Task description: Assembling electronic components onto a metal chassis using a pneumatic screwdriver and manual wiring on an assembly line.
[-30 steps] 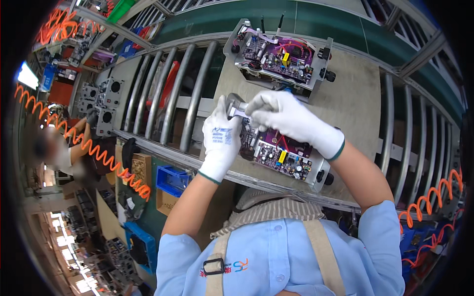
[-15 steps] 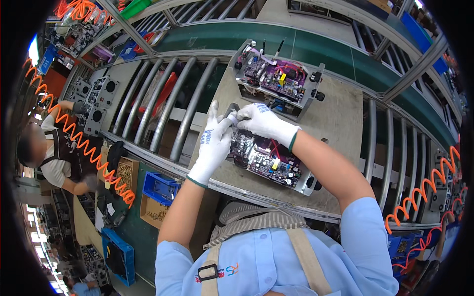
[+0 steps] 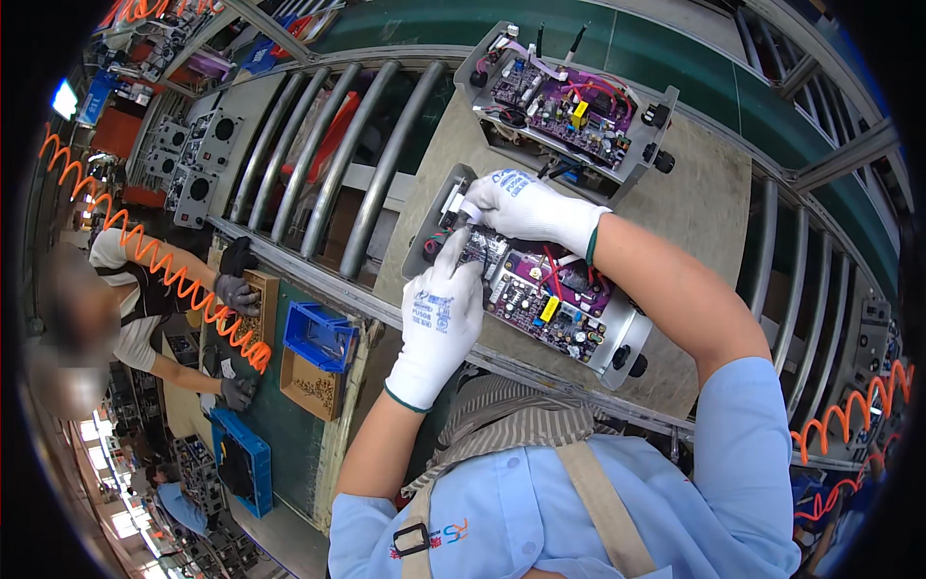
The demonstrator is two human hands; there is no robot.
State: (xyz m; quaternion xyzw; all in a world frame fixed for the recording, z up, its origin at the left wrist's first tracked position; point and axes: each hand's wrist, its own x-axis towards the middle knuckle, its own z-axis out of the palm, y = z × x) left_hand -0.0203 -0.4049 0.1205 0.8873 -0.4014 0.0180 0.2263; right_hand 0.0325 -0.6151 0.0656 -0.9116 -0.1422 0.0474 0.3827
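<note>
Both my hands wear white gloves and work at the left end of a metal chassis close to me. Inside it sits a circuit board with purple areas, red wires and a yellow component. My right hand reaches across from the right, its fingertips pinched on a pale flat cable. Below it, my left hand has its index finger stretched toward those fingertips and its thumb apart, over the board's left part. I see nothing between its fingers. A similar chassis with a board stands just beyond.
A worn board bears both chassis, with metal rollers left and right. At left, a blue bin stands by a cardboard box of small brass-coloured parts. A co-worker's gloved hands and a coiled orange hose are beyond.
My left index finger, raised earlier, now points down toward the board beside my right fingertips. The whole view has shifted. The co-worker's hand has come from the grey units to the box.
</note>
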